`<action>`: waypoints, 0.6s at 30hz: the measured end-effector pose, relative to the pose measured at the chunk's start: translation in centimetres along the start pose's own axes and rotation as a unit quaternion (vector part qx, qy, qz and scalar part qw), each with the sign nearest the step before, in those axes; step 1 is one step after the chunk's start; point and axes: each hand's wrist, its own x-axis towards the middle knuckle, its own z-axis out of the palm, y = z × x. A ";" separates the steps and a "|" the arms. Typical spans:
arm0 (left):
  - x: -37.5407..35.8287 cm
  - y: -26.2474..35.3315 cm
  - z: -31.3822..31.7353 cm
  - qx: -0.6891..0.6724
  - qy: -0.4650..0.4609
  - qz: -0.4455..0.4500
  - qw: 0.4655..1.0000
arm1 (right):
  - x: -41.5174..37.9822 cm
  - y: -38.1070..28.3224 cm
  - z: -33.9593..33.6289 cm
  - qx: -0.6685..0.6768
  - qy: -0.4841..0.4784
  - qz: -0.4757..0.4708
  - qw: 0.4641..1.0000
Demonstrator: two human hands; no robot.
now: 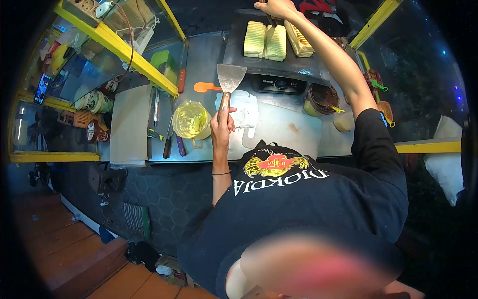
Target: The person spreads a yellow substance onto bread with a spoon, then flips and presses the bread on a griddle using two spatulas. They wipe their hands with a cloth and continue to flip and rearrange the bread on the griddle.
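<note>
My left hand (223, 125) is closed round the wooden handle of a scraper (232, 77), its broad metal blade pointing away from me. It is above the near side of the counter, beside a tub of yellow spread (191, 120). My right hand (279, 8) reaches over the far edge of the griddle (239, 50). Its fingers are closed on a dark-handled tool (271, 20), mostly hidden, whose lower end is by the bread. Three blocks of grilled bread lie on the griddle: a left one (254, 39), a middle one (275, 44) and a browner right one (299, 40).
A Rinnai stove (280, 85) sits under the griddle. Right of it stands a pot of dark brown spread (322, 98). An orange spatula (204, 87), a white cloth (244, 109) and a cutting board (286, 130) lie nearby. Yellow frame bars (134, 55) border the counter.
</note>
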 end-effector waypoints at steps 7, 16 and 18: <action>0.0 -0.2 -0.2 0.016 0.007 -0.002 1.000 | -1.8 1.7 1.3 0.069 -0.041 0.019 0.997; 0.7 0.3 1.0 0.025 -0.016 -0.020 0.999 | -3.6 5.7 -0.6 0.235 -0.015 0.050 0.970; 0.6 0.3 1.0 0.023 -0.020 -0.020 0.999 | -3.9 6.9 -0.6 0.261 -0.002 0.085 0.962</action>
